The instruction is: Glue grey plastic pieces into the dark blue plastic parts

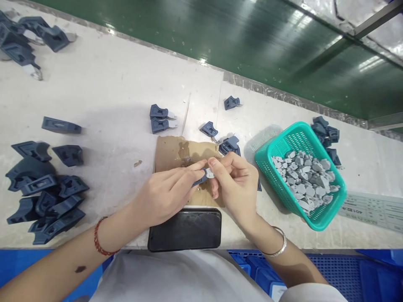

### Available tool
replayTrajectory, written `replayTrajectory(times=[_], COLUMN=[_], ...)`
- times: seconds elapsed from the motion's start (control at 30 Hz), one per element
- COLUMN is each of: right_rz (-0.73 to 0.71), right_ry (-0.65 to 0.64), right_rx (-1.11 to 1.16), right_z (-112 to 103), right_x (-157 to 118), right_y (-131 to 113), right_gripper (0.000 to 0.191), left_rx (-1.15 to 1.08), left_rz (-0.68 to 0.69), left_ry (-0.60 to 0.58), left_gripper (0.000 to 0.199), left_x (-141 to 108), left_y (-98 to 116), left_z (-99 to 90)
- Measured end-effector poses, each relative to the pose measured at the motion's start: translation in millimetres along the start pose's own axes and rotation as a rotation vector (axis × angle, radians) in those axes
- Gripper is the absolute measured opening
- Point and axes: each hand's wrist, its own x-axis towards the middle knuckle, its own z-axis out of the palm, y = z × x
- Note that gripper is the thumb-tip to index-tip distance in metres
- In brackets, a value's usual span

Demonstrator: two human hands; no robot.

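Observation:
My left hand [171, 191] is closed around a dark blue plastic part [200, 178], most of which my fingers hide. My right hand [237, 184] pinches a small light grey piece [209, 173] at the end of that blue part. Both hands are over a stained piece of brown cardboard [170, 155]. Just beyond my right hand lies a dark blue part [229, 144], with a smaller one [209, 129] beside it. To the right stands a green plastic basket [267, 163] holding many small grey pieces [310, 178].
A black phone [185, 230] lies at the table's front edge. Loose blue parts [47, 193] are heaped at left, with more at far left [28, 37] and behind the basket [325, 134]. Two blue parts with grey ends [159, 118] lie beyond the cardboard. A printed sheet [371, 212] is at right.

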Motion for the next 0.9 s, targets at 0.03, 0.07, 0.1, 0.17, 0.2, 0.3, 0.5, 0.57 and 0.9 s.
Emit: replayTrajectory(times=[0.03,0.07,0.1,0.17,0.2,0.3,0.5,0.57,0.9], right_rz=[-0.006,-0.011,-0.014,-0.018,-0.032,-0.166,-0.398,-0.435,-0.397], right_ry=[-0.008,-0.018,-0.031,-0.059,-0.068,-0.09,-0.214,-0.196,-0.257], right_rx=[-0.002,-0.006,-0.008,-0.022,-0.049,-0.237,-0.552,-0.629,-0.647], right_z=[-0.2,-0.6,-1.2,-3.1,-4.4,-9.4,-13.0,-11.8,-10.4], right_x=[-0.4,-0.6,-0.6,0.2,1.1,4.8,8.5,7.4,8.2], right_y=[0.4,0.8,1.4,2.7,3.4,5.1,4.3,3.5,3.9], right_gripper=[0.038,0.038,0.038,0.04,0.04,0.044,0.047,0.046,0.048], left_rx=[0.011,0.004,-0.02,-0.083,-0.109,-0.192,-0.278,-0.242,-0.17], left_rz=[0.006,-0.001,-0.022,-0.09,-0.123,-0.221,-0.278,-0.263,-0.203], left_ry=[0.006,0.006,0.001,-0.009,-0.014,-0.003,0.013,0.008,-0.008], left_gripper=[0.023,0.023,0.023,0.024,0.025,0.023,0.019,0.019,0.018], left_x=[-0.1,-0.5,-1.0,-1.8,-1.9,-0.2,2.3,1.7,3.3], left_y=[0.7,1.5,2.2,3.5,4.0,5.3,6.6,6.5,6.0], left_z=[0.2,0.1,-0.1,-0.8,-1.3,-3.0,-5.9,-6.3,-8.4])
